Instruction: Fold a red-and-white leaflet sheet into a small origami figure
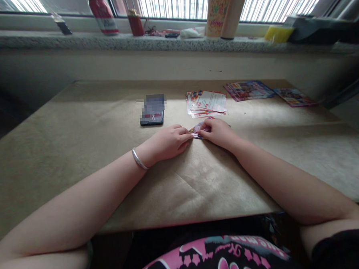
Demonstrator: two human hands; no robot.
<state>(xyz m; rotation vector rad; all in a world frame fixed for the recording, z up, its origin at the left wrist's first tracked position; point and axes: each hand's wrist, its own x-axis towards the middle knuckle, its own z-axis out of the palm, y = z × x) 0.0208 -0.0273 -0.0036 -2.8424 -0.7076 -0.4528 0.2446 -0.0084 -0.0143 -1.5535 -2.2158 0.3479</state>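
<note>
A small colourful printed sheet (pixel 195 129), which may be a thin packet or a folded paper, lies low on the table in front of me. My left hand (pixel 172 143), with a silver bangle on the wrist, has its fingertips closed on the sheet's left end. From the other side, my right hand (pixel 220 133) pinches the sheet between thumb and fingers and covers much of it. Just beyond my hands is a fanned pile of white cards with red edges (pixel 209 103). A dark phone (pixel 153 111) rests to the left of that pile.
Glossy printed packs (pixel 249 90) lie at the table's back right, with another printed pack (pixel 294 96) beside them. On the stone windowsill (pixel 162 42) stand a red-and-white can (pixel 103 16), a red lighter-like object (pixel 135 24), a patterned cup (pixel 218 14) and a yellow item (pixel 279 33).
</note>
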